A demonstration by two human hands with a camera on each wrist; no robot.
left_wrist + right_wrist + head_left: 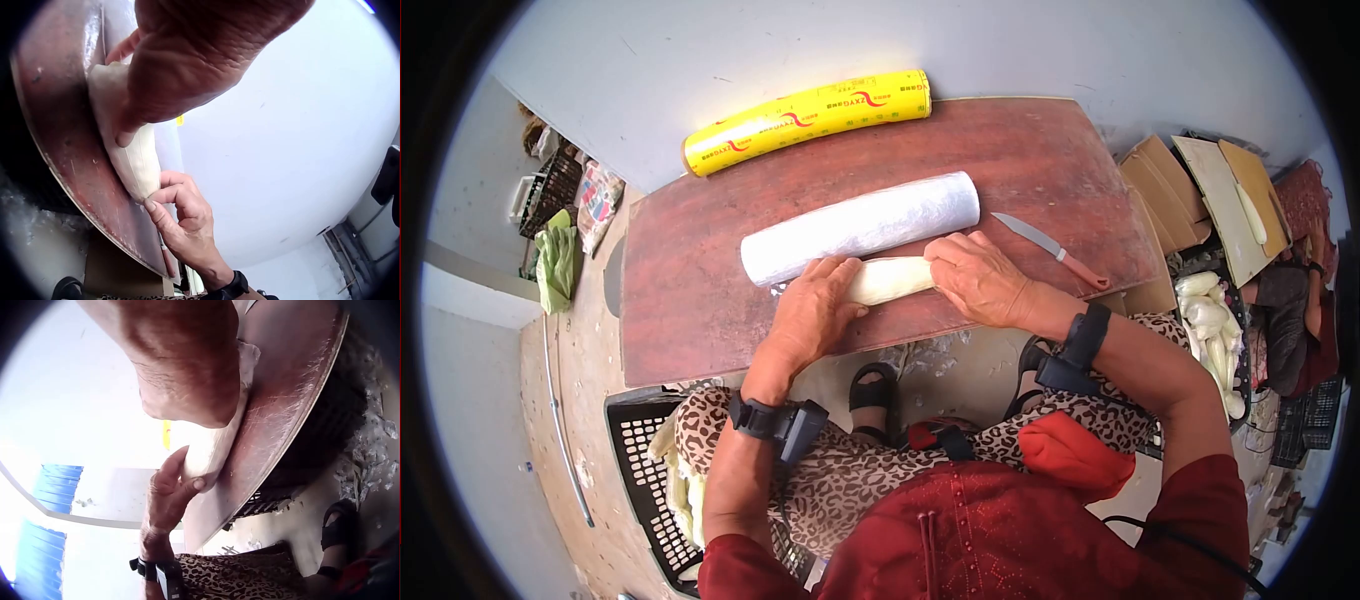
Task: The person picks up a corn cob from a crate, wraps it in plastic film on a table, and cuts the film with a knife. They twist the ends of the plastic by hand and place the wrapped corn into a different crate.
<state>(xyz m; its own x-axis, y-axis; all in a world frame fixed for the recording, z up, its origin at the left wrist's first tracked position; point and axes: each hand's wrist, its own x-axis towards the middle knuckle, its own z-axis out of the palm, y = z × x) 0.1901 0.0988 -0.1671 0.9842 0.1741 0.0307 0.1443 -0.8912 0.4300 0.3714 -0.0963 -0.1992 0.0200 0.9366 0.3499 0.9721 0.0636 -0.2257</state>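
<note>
A pale, cream-white long vegetable (890, 280) with lengthwise lines lies near the front of the table, one end in each hand. My left hand (812, 308) grips its left end, thumb on the near side and fingers over the top. At the other end, my right hand (980, 280) holds the tip; in the left wrist view its thumb and fingers pinch the narrow end of the vegetable (139, 164). Right behind it lies a thick roll of clear plastic film (860, 228). A knife (1050, 248) with a reddish handle rests to the right of my right hand.
A yellow printed roll (810, 120) lies along the back edge of the red-brown table (670, 310). Below right stands a crate of pale vegetables (1212, 325), beside cardboard (1165, 195). Another black crate (640, 470) is at lower left. A person's legs are under the table.
</note>
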